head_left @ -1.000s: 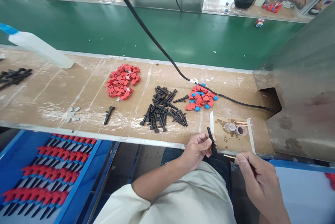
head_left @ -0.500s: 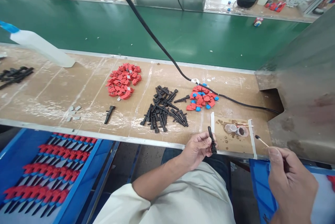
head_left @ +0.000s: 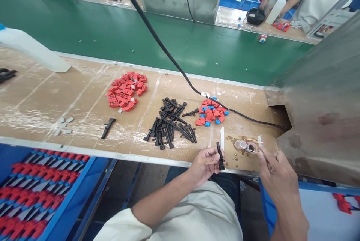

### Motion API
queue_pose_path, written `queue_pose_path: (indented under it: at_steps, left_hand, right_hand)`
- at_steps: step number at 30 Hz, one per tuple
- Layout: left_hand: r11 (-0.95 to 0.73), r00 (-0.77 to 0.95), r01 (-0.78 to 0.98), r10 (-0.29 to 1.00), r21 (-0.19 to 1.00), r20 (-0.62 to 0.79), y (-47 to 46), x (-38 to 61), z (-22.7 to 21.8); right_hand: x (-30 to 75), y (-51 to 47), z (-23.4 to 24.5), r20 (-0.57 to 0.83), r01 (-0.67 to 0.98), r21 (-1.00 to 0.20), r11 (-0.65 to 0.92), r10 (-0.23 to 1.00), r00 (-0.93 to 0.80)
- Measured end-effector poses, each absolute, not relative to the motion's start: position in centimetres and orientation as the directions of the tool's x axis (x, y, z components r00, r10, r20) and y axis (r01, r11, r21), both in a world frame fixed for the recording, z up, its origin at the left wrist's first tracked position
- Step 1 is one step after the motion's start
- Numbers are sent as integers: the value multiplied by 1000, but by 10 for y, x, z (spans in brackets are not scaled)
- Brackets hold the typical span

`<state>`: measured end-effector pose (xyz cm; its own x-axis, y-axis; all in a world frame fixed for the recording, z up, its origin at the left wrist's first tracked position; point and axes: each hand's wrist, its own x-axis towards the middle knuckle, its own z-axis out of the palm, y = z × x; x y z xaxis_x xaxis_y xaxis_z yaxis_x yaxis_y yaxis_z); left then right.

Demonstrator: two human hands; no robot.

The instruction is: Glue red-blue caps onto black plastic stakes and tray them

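Note:
My left hand (head_left: 204,165) pinches a black plastic toy gun part (head_left: 220,156) upright between thumb and fingers, just over the bench's front edge. My right hand (head_left: 278,173) is closed on the thin stick of a cotton swab (head_left: 254,152). The swab's far end is at a small clear cup (head_left: 253,146) with dark liquid in it; its tip is hidden there. Right beside that cup sits another small clear cup or lid (head_left: 240,144). A pile of similar black toy gun parts (head_left: 170,121) lies left of my hands, and one more (head_left: 108,128) lies apart.
Red pieces (head_left: 126,91) and mixed red and blue pieces (head_left: 210,112) lie in piles on the cardboard-covered bench (head_left: 81,87). A black cable (head_left: 168,59) crosses above. A metal panel (head_left: 317,121) bounds the right. A white bottle (head_left: 33,47) leans at left. Blue bins (head_left: 84,188) hold assembled parts. People stand opposite.
My right hand has moved left and forward, bringing the swab from the bench's right side to the cup. My left hand keeps the toy gun part. The view has shifted slightly.

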<state>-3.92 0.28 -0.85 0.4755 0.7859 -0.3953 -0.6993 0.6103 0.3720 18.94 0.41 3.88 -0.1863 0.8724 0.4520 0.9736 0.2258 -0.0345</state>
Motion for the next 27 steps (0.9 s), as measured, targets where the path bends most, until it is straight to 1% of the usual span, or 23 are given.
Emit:
queue_pose_path:
  at_steps: [2,3,5,7,9,10,13,14,16,19,21,24,25,27]
  left_hand:
    - [608,483,-707,788,361,-381,3,-39,-9]
    - [606,486,-711,790,356,-374,3,-39,-9]
    - [597,482,-725,796,345,-366,2,-41,-10]
    - [583,471,-740,805,335,-361,1,-43,-11]
    - [560,451,-763,819,323,-356,-1,-49,-12]
    - [546,437,-775,827,318,-354,-3,-52,-13]
    - [479,371,-824,860,303,-351,-6,-64,-16]
    - [454,347,-839,871,300,-347,-7,-68,-17]
    - [410,308,-864,890,293,-336,-9,-73,-18]
    - [367,275,-886,908,284,-316,-10,-78,-20]
    - [350,266,-893,917,282,-296,-10,-81,-20]
    - [327,251,-904,928,275,-276,-9,-87,-21]
    - [321,246,-909,928,267,-279,-8,-89,-21]
    - [311,234,-916,927,253,-293,-8,-92,-21]
  right_hand:
    - [189,4,42,446,987,-4,163,883,-144]
    - [188,3,46,451,990,-9,138,884,-119]
    - [185,1,57,486,991,-75,114,872,-63]
    - [178,1,70,535,975,-187,124,845,-5]
    - [166,2,80,554,942,-287,177,833,12]
    - [158,5,81,547,922,-319,221,837,-12]
    - [127,21,72,475,846,-350,402,855,-209]
    - [115,29,65,458,821,-343,456,845,-277]
    - [91,45,49,435,794,-325,514,827,-357]
    - [59,69,33,377,797,-279,535,825,-421]
    - [43,81,30,319,796,-214,566,811,-491]
    - [29,93,30,232,770,-79,632,763,-603]
    - [26,96,30,209,761,-51,646,752,-625]
    - [24,101,29,180,757,-34,652,749,-637]
